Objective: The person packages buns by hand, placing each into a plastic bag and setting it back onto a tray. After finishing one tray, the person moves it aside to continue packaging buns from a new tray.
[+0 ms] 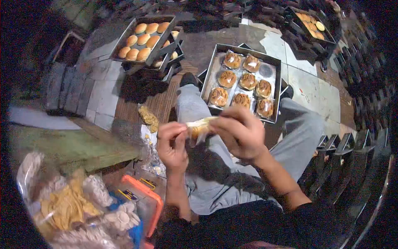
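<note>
Between my two hands is a small bun [195, 132] in a clear plastic bag, held above my lap. My left hand [171, 143] pinches the bag's left end between thumb and fingers. Closed on the right end, my right hand [242, 132] is slightly blurred, and its fingers partly cover the bag. Just beyond my right hand lies a dark metal tray [212, 66] with several bagged buns [248, 81], brown swirls on their tops. A dark round mark shows on the tray's paper at the far right.
At the far left, a stacked tray [160, 50] carries unwrapped buns [143, 39]. Another bun tray [330, 40] sits far right. Near my left side are clear bags, a yellow cloth [68, 205] and an orange-rimmed box [154, 195]. Dark metal racks [346, 143] line the right.
</note>
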`<state>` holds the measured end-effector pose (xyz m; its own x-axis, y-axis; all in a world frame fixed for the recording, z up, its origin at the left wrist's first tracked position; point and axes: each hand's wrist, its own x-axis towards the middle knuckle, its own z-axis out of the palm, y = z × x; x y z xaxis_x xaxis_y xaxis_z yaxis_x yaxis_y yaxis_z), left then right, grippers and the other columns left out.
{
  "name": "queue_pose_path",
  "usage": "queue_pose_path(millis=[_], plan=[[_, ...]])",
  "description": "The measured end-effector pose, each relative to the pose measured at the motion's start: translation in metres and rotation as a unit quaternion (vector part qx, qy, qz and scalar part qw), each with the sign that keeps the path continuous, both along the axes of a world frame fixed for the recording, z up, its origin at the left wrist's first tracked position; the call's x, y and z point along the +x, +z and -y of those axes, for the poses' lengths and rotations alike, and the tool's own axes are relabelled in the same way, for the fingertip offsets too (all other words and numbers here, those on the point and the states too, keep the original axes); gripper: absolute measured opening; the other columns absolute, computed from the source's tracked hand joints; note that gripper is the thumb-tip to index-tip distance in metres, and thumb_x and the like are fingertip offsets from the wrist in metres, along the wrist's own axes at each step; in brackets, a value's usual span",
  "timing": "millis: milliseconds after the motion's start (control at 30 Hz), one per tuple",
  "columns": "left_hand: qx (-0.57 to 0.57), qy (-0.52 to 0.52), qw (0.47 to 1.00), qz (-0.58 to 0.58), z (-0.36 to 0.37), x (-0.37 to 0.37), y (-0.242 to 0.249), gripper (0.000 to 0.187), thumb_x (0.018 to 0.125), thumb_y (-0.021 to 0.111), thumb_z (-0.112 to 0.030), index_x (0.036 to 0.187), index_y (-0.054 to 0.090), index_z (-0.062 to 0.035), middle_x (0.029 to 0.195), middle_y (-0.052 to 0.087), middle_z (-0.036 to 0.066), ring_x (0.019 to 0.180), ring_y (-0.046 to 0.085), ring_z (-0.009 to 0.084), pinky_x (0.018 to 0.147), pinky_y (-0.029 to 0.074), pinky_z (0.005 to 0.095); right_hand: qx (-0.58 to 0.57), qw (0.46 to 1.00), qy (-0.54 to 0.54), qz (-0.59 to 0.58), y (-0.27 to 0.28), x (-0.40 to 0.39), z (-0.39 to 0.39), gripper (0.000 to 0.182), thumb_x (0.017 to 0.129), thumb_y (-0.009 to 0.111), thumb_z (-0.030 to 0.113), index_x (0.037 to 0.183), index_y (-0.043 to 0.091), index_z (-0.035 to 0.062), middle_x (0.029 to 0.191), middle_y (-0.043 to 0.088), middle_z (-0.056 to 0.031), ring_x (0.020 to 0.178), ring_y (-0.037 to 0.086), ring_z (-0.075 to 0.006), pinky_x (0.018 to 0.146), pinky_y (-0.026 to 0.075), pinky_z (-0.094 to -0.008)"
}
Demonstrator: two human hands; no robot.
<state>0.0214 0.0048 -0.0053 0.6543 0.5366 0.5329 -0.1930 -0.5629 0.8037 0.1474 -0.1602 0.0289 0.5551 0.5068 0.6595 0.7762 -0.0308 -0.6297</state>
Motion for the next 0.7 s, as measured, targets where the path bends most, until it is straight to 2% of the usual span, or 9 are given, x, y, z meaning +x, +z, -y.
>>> queue_pose_path(millis=[33, 67, 167, 233, 333, 433, 567, 633, 700], plan=[[-0.12, -0.01, 0.993, 0.02, 0.002, -0.006, 0.004, 0.012, 0.095, 0.065, 0.001, 0.106, 0.065, -0.0016, 0.099, 0.064, 0.009, 0.083, 0.065, 0.0169, 0.069, 0.054, 0.0302, 0.051, 0.998, -0.016, 0.04, -0.002, -0.001, 0.005, 0.017, 0.08, 0.075, 0.01, 0.098, 0.072, 0.0079, 0.091, 0.065, -0.0101, 0.077, 0.066, -0.0296, 0.066, 0.056, -0.0383], [-0.212, 0.001, 0.969, -0.13, -0.001, -0.018, 0.011, 0.009, 0.098, 0.063, -0.001, 0.107, 0.061, -0.0001, 0.099, 0.061, 0.009, 0.08, 0.063, 0.0121, 0.059, 0.052, 0.0254, 0.017, 0.999, -0.037, 0.016, -0.024, 0.006, 0.009, 0.01, 0.082, 0.074, 0.01, 0.091, 0.073, 0.0064, 0.091, 0.066, -0.0099, 0.081, 0.066, -0.0295, 0.069, 0.055, -0.0353], [-0.295, -0.017, 0.954, -0.055, 0.005, -0.008, -0.007, 0.01, 0.097, 0.066, -0.002, 0.105, 0.06, 0.001, 0.099, 0.06, 0.009, 0.074, 0.06, 0.0102, 0.051, 0.045, 0.0217, 0.036, 0.931, 0.065, -0.357, -0.067, 0.02, 0.017, 0.007, 0.086, 0.075, 0.01, 0.087, 0.073, 0.0025, 0.092, 0.07, -0.0087, 0.085, 0.067, -0.0214, 0.077, 0.053, -0.0315], [-0.299, -0.003, 0.954, -0.032, 0.003, -0.004, -0.005, 0.009, 0.094, 0.069, -0.001, 0.099, 0.062, 0.0001, 0.091, 0.06, 0.007, 0.074, 0.061, 0.0123, 0.055, 0.046, 0.0246, 0.011, 0.921, 0.056, -0.385, -0.046, 0.012, 0.023, 0.011, 0.084, 0.078, 0.011, 0.088, 0.074, 0.0014, 0.089, 0.073, -0.0072, 0.085, 0.069, -0.0177, 0.078, 0.054, -0.0314], [-0.094, 0.036, 0.994, -0.033, -0.003, 0.015, 0.015, 0.012, 0.092, 0.072, -0.006, 0.09, 0.06, -0.0027, 0.085, 0.063, 0.005, 0.079, 0.059, 0.0164, 0.077, 0.051, 0.0315, 0.014, 0.913, 0.015, -0.408, -0.03, 0.03, 0.013, 0.016, 0.083, 0.081, 0.015, 0.088, 0.075, 0.002, 0.085, 0.074, -0.0058, 0.082, 0.067, -0.0121, 0.076, 0.052, -0.0283], [0.021, 0.017, 0.991, -0.134, -0.016, 0.045, 0.009, 0.015, 0.094, 0.071, -0.011, 0.089, 0.06, -0.0028, 0.084, 0.063, 0.005, 0.077, 0.057, 0.0135, 0.072, 0.048, 0.0291, -0.051, 0.882, 0.046, -0.467, -0.03, 0.052, -0.022, 0.021, 0.086, 0.078, 0.02, 0.091, 0.072, 0.0008, 0.077, 0.067, -0.0013, 0.068, 0.06, -0.0113, 0.062, 0.047, -0.0271], [0.085, 0.106, 0.984, -0.112, -0.016, 0.021, 0.023, 0.02, 0.097, 0.068, -0.015, 0.087, 0.058, -0.001, 0.077, 0.061, 0.004, 0.066, 0.054, 0.013, 0.061, 0.043, 0.0297, 0.012, 0.779, 0.103, -0.619, -0.08, 0.045, -0.017, 0.025, 0.097, 0.069, 0.026, 0.092, 0.065, 0.0024, 0.071, 0.062, -0.0038, 0.048, 0.053, -0.0116, 0.041, 0.038, -0.0281], [-0.103, 0.123, 0.951, -0.262, -0.004, -0.012, 0.002, 0.021, 0.098, 0.067, -0.017, 0.087, 0.058, -0.0018, 0.075, 0.06, 0.004, 0.062, 0.054, 0.0129, 0.06, 0.044, 0.0307, 0.049, 0.708, 0.184, -0.68, -0.151, 0.024, -0.018, 0.026, 0.097, 0.069, 0.027, 0.09, 0.063, 0.0028, 0.069, 0.061, -0.0044, 0.044, 0.054, -0.0144, 0.04, 0.039, -0.0295], [-0.129, 0.086, 0.967, -0.205, -0.001, -0.036, -0.035, 0.023, 0.099, 0.067, -0.02, 0.091, 0.057, -0.0019, 0.078, 0.061, 0.004, 0.06, 0.055, 0.0109, 0.052, 0.045, 0.0286, 0.108, 0.594, 0.164, -0.78, -0.169, -0.007, -0.024, 0.025, 0.098, 0.067, 0.024, 0.087, 0.062, 0.0036, 0.067, 0.06, -0.0041, 0.045, 0.055, -0.016, 0.039, 0.039, -0.0302]])
